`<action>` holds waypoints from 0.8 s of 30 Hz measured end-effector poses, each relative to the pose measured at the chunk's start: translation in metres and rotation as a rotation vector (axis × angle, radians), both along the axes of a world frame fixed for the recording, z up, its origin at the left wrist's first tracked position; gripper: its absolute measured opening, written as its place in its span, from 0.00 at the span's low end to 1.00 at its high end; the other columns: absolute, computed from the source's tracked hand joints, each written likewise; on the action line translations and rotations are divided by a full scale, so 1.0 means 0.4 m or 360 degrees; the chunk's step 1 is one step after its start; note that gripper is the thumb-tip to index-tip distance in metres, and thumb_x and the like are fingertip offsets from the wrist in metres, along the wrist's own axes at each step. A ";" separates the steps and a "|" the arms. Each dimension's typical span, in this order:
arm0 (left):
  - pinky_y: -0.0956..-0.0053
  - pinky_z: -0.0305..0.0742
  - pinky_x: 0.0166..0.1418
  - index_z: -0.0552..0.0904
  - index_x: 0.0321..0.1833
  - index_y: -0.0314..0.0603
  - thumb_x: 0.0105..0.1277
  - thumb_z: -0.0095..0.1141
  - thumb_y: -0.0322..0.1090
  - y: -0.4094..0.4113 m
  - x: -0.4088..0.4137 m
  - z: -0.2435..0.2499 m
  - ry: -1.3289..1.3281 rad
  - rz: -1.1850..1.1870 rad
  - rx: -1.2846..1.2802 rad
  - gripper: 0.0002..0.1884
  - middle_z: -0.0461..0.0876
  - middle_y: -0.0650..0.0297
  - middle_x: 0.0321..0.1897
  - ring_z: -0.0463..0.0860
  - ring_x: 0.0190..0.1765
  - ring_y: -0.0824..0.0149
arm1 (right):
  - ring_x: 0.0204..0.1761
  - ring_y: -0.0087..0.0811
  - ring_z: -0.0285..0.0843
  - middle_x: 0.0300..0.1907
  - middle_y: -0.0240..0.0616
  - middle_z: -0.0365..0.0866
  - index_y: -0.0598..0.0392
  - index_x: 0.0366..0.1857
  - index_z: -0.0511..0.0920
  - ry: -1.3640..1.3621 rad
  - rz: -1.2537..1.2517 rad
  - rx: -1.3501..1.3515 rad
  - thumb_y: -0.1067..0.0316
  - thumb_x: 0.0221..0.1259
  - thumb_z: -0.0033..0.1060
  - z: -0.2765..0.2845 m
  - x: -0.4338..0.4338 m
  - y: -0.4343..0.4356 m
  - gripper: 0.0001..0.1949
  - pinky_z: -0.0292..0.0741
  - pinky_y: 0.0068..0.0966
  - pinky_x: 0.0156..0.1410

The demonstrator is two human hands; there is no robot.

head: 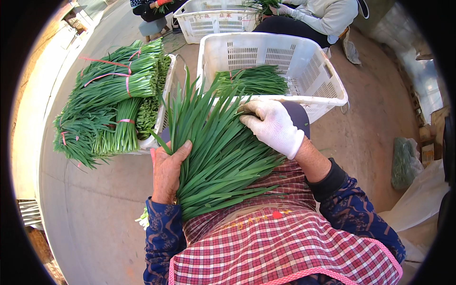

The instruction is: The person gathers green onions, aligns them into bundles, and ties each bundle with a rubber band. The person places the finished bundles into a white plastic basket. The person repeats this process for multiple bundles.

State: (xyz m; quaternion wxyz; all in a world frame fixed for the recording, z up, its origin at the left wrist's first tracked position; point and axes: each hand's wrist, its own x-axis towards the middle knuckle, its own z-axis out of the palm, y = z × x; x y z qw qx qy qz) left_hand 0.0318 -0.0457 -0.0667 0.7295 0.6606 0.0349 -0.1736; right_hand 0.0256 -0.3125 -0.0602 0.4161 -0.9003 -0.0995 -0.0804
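A large bunch of garlic chives (221, 153) lies across my lap, its long green leaves fanned out. My left hand (171, 167), bare, grips the bunch at its left side, the thumb over the leaves. White stem ends show below the left wrist. At the bunch's upper right is my right hand (269, 124) in a white knit glove, fingers curled at the leaf tips; whether they pinch any leaf is hard to tell. A red checked apron (285, 245) covers my lap.
A white plastic crate (335, 99) ahead holds chives (253, 81). Left of it, tied chive bundles (117, 85) are heaped on another crate (171, 78). Beyond are a third crate (217, 17) and two co-workers handling greens. A plastic bag of greens (404, 164) stands at right.
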 end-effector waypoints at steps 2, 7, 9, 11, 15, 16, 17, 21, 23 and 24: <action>0.74 0.83 0.50 0.85 0.57 0.30 0.71 0.60 0.31 -0.002 -0.003 -0.003 -0.0035 -0.0010 -0.0012 0.15 0.89 0.58 0.46 0.87 0.43 0.69 | 0.45 0.48 0.84 0.38 0.49 0.85 0.58 0.42 0.87 0.0171 0.0096 0.0189 0.61 0.58 0.66 -0.009 0.010 0.002 0.14 0.79 0.38 0.54; 0.75 0.82 0.50 0.85 0.56 0.30 0.71 0.61 0.31 -0.006 -0.006 0.006 -0.0045 -0.0010 0.0055 0.15 0.90 0.59 0.46 0.87 0.43 0.70 | 0.41 0.39 0.87 0.39 0.47 0.87 0.61 0.46 0.86 0.0194 0.0190 -0.0071 0.63 0.59 0.68 -0.003 0.019 0.018 0.15 0.81 0.32 0.50; 0.75 0.81 0.50 0.85 0.56 0.30 0.71 0.61 0.32 -0.006 -0.007 0.007 -0.0035 -0.0008 0.0032 0.15 0.90 0.59 0.46 0.87 0.43 0.70 | 0.40 0.43 0.86 0.36 0.46 0.86 0.60 0.44 0.86 -0.0051 0.0181 -0.0423 0.61 0.58 0.68 -0.017 0.025 0.024 0.15 0.81 0.35 0.49; 0.76 0.81 0.50 0.86 0.56 0.30 0.71 0.61 0.32 -0.002 -0.006 0.000 -0.0041 -0.0022 0.0060 0.15 0.90 0.59 0.45 0.87 0.43 0.71 | 0.39 0.45 0.85 0.34 0.44 0.84 0.58 0.37 0.86 -0.0280 0.0165 -0.0567 0.62 0.56 0.67 -0.033 0.026 0.037 0.12 0.81 0.37 0.47; 0.76 0.81 0.50 0.85 0.55 0.30 0.71 0.62 0.32 -0.004 -0.009 -0.002 -0.0035 -0.0020 0.0037 0.14 0.89 0.60 0.45 0.87 0.43 0.71 | 0.36 0.44 0.84 0.30 0.40 0.82 0.56 0.25 0.83 -0.0513 0.0138 -0.0937 0.66 0.52 0.64 -0.042 0.015 0.071 0.06 0.80 0.38 0.44; 0.76 0.82 0.49 0.85 0.55 0.31 0.70 0.62 0.31 -0.005 -0.008 -0.004 -0.0027 -0.0009 0.0017 0.14 0.89 0.59 0.45 0.87 0.43 0.70 | 0.35 0.44 0.83 0.29 0.39 0.81 0.55 0.21 0.80 -0.0561 0.0073 -0.0833 0.67 0.49 0.63 -0.062 0.018 0.075 0.05 0.79 0.38 0.42; 0.75 0.83 0.49 0.84 0.55 0.31 0.70 0.62 0.30 -0.006 -0.008 -0.005 -0.0018 0.0001 -0.0004 0.14 0.89 0.59 0.45 0.87 0.42 0.69 | 0.34 0.44 0.83 0.28 0.41 0.81 0.55 0.20 0.81 -0.0594 -0.0051 -0.0809 0.66 0.49 0.63 -0.084 0.029 0.068 0.06 0.79 0.39 0.42; 0.75 0.82 0.49 0.85 0.55 0.30 0.70 0.62 0.31 0.009 -0.004 -0.006 -0.0009 0.0019 0.0088 0.14 0.89 0.60 0.45 0.87 0.42 0.70 | 0.32 0.43 0.83 0.27 0.45 0.82 0.58 0.23 0.83 -0.0400 -0.0253 -0.0519 0.64 0.53 0.64 -0.078 0.031 0.001 0.09 0.79 0.38 0.41; 0.76 0.81 0.49 0.86 0.55 0.30 0.72 0.61 0.32 0.011 -0.010 0.005 -0.0009 0.0042 0.0113 0.14 0.89 0.60 0.44 0.86 0.42 0.72 | 0.30 0.33 0.83 0.29 0.41 0.84 0.61 0.30 0.86 0.0415 0.0401 -0.0070 0.66 0.51 0.73 0.062 -0.021 -0.048 0.09 0.78 0.30 0.38; 0.76 0.80 0.49 0.86 0.55 0.30 0.71 0.61 0.32 0.006 -0.010 0.004 -0.0015 0.0041 0.0059 0.14 0.89 0.61 0.44 0.86 0.42 0.72 | 0.30 0.28 0.82 0.31 0.38 0.85 0.61 0.34 0.87 0.0475 0.0588 0.0223 0.67 0.49 0.77 0.088 -0.046 -0.061 0.11 0.78 0.26 0.38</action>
